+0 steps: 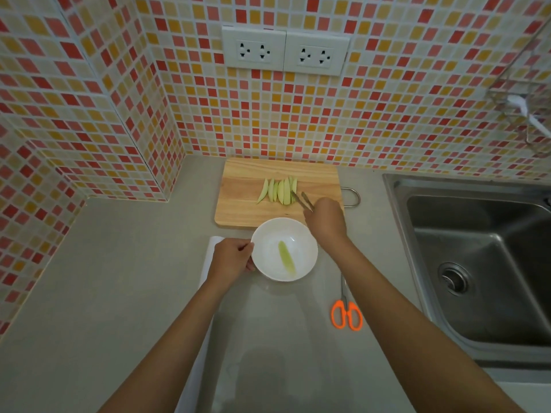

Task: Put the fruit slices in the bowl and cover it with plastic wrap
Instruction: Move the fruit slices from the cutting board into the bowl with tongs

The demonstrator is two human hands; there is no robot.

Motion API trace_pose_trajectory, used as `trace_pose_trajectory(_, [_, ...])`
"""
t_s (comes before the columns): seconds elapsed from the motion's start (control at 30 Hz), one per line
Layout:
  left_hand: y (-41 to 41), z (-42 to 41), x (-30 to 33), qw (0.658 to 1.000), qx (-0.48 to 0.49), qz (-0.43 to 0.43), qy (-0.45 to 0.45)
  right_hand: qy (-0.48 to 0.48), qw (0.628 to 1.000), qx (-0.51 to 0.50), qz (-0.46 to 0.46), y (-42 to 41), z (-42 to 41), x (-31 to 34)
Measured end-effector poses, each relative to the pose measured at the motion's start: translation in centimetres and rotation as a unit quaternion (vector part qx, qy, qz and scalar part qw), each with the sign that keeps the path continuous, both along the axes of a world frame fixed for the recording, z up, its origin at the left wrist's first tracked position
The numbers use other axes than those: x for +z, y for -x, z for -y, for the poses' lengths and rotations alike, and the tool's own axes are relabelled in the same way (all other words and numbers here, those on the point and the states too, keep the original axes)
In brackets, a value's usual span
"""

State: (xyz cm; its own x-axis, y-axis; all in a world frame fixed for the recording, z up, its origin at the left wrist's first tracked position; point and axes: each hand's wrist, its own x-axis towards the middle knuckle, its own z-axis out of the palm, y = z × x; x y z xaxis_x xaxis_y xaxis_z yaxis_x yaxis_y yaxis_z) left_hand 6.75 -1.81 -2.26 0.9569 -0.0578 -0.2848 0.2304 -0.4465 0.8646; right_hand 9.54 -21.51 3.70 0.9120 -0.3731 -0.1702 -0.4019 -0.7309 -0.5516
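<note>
Several pale green fruit slices (278, 190) lie in a row on a wooden cutting board (247, 204) at the back of the counter. A white bowl (301, 236) stands just in front of the board with one slice (286, 257) inside. My left hand (232, 257) grips the bowl's left rim. My right hand (325, 219) holds metal tongs (302, 201), whose tips reach the rightmost slices on the board. A white plastic wrap box (208, 257) lies under my left forearm, mostly hidden.
Orange-handled scissors (346, 312) lie on the grey counter to the right of the bowl. A steel sink (477, 263) fills the right side. Tiled walls close the back and left. A wire rack (524, 99) hangs at upper right.
</note>
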Motion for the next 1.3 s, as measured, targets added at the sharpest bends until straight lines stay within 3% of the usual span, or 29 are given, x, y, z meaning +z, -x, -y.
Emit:
trace_pose_trajectory(0.4, [0.0, 0.0, 0.0, 1.0, -0.008, -0.003, -0.021, 0.084, 0.996, 0.035, -0.024, -3.1, -0.6, -1.9])
trace_pose_trajectory(0.63, [0.1, 0.0, -0.1, 1.0, -0.007, -0.007, -0.006, -0.034, 0.998, 0.024, 0.043, 6.1, -0.5, -0.6])
trace_pose_trajectory(0.93, [0.2, 0.1, -0.2, 1.0, 0.004, -0.002, -0.009, 0.046, 0.994, 0.073, -0.066, 12.5, -1.9, -1.0])
trace_pose_trajectory(1.13, [0.2, 0.1, -0.3, 1.0, 0.006, 0.005, -0.011, 0.016, 0.999, 0.026, 0.025, 7.6, -0.7, 1.1])
trace_pose_trajectory(1.3, [0.1, 0.1, -0.5, 1.0, 0.007, 0.002, -0.007, 0.039, 0.999, 0.021, -0.023, -0.6, -1.1, -0.3])
